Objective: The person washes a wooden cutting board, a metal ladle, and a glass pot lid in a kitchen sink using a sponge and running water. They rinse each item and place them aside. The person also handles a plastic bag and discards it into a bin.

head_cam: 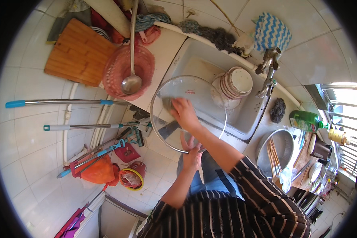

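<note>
A large round glass pot lid (206, 125) with a metal rim is held up in front of me, over the near edge of the sink. My left hand (192, 153) grips the rim at its lower edge, with fingers showing through the glass. My right hand (184, 114) presses a greyish-green scrubbing pad (167, 104) against the left part of the lid; the hand is slightly blurred. Behind the lid, inside the grey sink (193, 49), a stack of bowls (241, 80) leans to the right. Part of the stack shows through the glass.
A metal faucet (269, 71) rises at the sink's right. Left stand a pink plastic basket (110, 74) with a ladle (132, 84) and a wooden cutting board (77, 53). To the right are a metal basin (260, 154) with chopsticks and a green detergent bottle (305, 121). Mops (89, 127) line the left.
</note>
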Available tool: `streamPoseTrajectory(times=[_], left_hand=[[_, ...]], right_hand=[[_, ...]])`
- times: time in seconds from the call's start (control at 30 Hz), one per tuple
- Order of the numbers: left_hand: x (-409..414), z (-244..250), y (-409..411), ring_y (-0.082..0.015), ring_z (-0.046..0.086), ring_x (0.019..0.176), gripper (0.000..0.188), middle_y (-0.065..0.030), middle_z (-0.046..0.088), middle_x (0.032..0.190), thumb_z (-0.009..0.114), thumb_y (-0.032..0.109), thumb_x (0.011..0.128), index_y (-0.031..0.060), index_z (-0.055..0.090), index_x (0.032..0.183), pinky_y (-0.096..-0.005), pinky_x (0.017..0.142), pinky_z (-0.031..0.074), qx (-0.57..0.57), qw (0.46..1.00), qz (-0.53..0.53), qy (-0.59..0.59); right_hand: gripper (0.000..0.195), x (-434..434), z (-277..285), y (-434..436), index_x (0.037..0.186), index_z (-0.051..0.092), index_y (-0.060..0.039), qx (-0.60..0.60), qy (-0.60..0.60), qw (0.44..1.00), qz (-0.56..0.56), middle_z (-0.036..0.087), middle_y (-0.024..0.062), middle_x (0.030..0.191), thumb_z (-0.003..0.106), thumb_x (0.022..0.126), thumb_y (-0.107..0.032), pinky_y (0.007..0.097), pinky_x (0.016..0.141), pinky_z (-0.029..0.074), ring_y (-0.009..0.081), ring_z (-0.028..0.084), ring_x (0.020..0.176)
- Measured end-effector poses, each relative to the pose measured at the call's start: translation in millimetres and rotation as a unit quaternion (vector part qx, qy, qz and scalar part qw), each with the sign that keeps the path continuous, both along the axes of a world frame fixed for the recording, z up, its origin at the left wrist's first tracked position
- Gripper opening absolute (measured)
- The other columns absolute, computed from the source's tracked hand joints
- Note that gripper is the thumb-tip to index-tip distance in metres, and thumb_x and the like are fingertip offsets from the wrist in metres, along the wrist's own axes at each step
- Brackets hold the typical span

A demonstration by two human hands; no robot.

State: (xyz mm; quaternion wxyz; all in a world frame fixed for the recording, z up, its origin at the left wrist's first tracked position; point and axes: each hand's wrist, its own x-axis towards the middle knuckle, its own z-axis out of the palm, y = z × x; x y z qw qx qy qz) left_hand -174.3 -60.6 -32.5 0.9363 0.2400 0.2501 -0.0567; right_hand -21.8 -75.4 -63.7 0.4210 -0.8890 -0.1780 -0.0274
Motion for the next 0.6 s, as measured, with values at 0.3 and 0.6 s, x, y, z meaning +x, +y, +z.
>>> streamPoseTrajectory(times=[0.3, 0.6], left_hand=[[1, 2, -7, -0.0386, 0.042, 0.127, 0.094, -0.0139, 0.020, 0.151, 0.044, -0.011, 0.081, 0.0346, -0.003, 0.147, -0.0496, 0.099, 0.042, 0.040, 0.998, -0.004, 0.039], [6, 9, 2, -0.0358, 0.039, 0.130, 0.097, -0.0132, 0.017, 0.153, 0.050, -0.008, 0.080, 0.0335, -0.007, 0.147, -0.0452, 0.096, 0.042, 0.072, 0.995, -0.055, 0.051]], right_hand=[[0.035, 68, -12, -43, 0.110, 0.060, -0.0060, -0.060, 0.009, 0.970, -0.237, 0.055, 0.0184, 0.106, 0.062, 0.075, -0.008, 0.0467, 0.083, 0.044, 0.0384, 0.052, 0.095], [0.040, 32, 30, 27, 0.111, 0.064, -0.0126, 0.088, -0.024, 0.990, 0.106, 0.055, 0.0121, 0.104, 0.061, 0.073, -0.001, 0.0413, 0.084, 0.045, 0.0340, 0.052, 0.096]])
